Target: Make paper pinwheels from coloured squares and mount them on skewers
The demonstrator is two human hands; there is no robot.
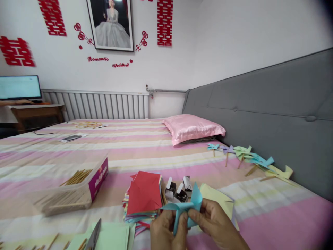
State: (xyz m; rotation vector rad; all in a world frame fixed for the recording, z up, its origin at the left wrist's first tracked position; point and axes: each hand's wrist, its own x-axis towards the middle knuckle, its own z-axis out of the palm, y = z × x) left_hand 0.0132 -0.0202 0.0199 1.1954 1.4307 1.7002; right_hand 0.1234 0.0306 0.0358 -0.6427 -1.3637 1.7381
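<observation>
A blue paper pinwheel (196, 199) is pinched between both hands near the bottom middle, its corners folded toward the centre. My left hand (166, 229) grips its lower left side with thumb and fingers closed. From the right, my right hand (215, 220) presses its thumb near the pinwheel's centre. Just left of the hands stands a stack of coloured paper (144, 192) with a red sheet on top. Behind the pinwheel sit small open boxes (180, 191) with dark contents. Pale yellow paper sheets (217, 196) lie partly behind my right hand.
Finished pinwheels on sticks (243, 151) line the headboard (273, 90). A clear plastic box (96, 178) of thin sticks is at left. Scissors (94, 234) rest on green paper (114, 236) at the front. Farther back are a pink pillow (194, 126) and a phone (71, 138).
</observation>
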